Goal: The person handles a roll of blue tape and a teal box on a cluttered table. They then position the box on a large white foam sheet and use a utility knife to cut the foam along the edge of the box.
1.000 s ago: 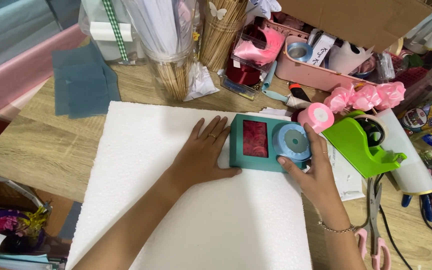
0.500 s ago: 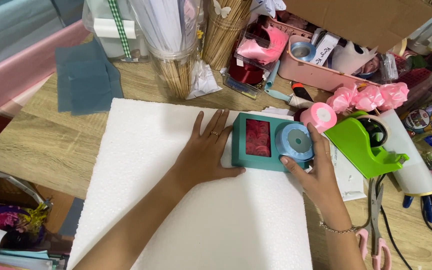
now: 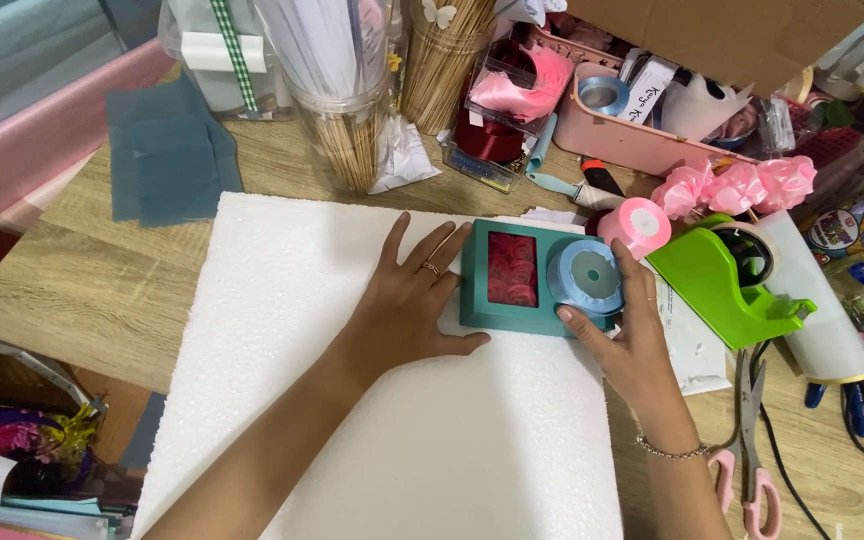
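The left hand (image 3: 414,300) lies flat and open, fingers spread, on the foam sheet (image 3: 352,420), its fingertips against the left edge of the teal box (image 3: 522,280), apparently to keep the box from sliding. The right hand (image 3: 627,335) curls around the blue ribbon roll (image 3: 587,278) that sits on the right end of the box, thumb and fingers gripping its rim to hold it in place over the lid. Just beside the roll stand a pink roll (image 3: 635,226) and a green tape dispenser (image 3: 727,280), with scissors (image 3: 747,450) near the wrist, all within easy reach on the wooden table (image 3: 62,290).
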